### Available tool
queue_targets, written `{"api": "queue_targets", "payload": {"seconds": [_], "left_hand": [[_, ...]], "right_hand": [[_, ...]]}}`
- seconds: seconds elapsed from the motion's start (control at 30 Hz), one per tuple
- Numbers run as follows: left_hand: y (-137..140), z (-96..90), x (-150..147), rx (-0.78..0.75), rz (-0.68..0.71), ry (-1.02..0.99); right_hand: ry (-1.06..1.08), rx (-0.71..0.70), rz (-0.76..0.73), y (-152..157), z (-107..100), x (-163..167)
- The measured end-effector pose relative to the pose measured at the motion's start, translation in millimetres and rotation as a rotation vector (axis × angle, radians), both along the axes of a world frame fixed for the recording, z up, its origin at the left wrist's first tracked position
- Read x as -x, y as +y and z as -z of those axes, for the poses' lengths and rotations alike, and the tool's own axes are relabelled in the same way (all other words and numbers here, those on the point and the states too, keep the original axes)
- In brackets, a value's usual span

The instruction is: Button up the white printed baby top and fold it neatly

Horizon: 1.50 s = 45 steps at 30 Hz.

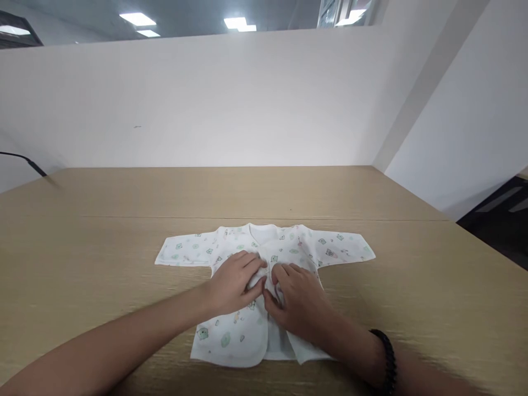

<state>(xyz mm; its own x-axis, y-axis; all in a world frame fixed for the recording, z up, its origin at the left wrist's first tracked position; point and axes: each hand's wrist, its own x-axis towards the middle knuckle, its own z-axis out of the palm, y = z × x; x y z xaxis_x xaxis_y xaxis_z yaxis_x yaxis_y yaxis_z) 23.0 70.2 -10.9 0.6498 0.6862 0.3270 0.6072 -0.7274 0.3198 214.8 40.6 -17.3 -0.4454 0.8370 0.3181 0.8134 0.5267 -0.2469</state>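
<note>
Close in, at the near right of the shirt (225,344): black bracelet (388,360) on the right wrist. Shirt small, white, long-sleeved, pale green print; lies front up on the counter (124,236), hem toward the person. Hem parted: left front flap (239,352) fairly flat with a rounded corner, right front flap (307,351) angled outward, inner back panel (279,345) showing between.

Both hands over the shirt's middle, at the front opening. Left hand (235,280) comes in from the shirt's left, right hand (301,302) from its right, tips close together. Left fingers (254,265) bent over the opening; right fingers (281,272) curled in beside them. Whether either set pinches cloth: cannot tell, tips too crowded. Any fastener there is hidden.

Step in hand, as judged: bringing together or fastening the front edges at mid-chest, lower part not yet joined. Next move seems to call for fine fingertip work: one hand steadying the under edge, the other pressing the upper edge onto it, without dragging the shirt askew.

Farther: neckline (263,235) at the shirt's far end; left sleeve (185,250) and right sleeve (344,247) spread to its sides. Beyond the shirt, a thin seam across the counter; dark cable (35,166) far off to its left; white wall (231,104) behind, bright lights (138,19) above.
</note>
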Motion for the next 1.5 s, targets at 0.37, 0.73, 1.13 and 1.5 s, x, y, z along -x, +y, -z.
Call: {"api": "queue_targets", "payload": {"seconds": [0.37,0.73,1.13,1.5], "left_hand": [[-6,-11.4,-2,0.096,0.305,0.027],[-36,-3.6,-6,0.342,-0.011,-0.122],[-34,-1.3,-10,0.255,0.033,-0.087],[-33,0.6,-9,0.259,0.034,-0.079]], "right_hand": [[-0.186,0.031,-0.046,-12,-16,2],[-0.248,-0.057,-0.006,-43,-10,-13],[-0.336,-0.280,-0.136,-37,-3,-14],[-0.218,-0.195,-0.114,-29,-4,-17]]}}
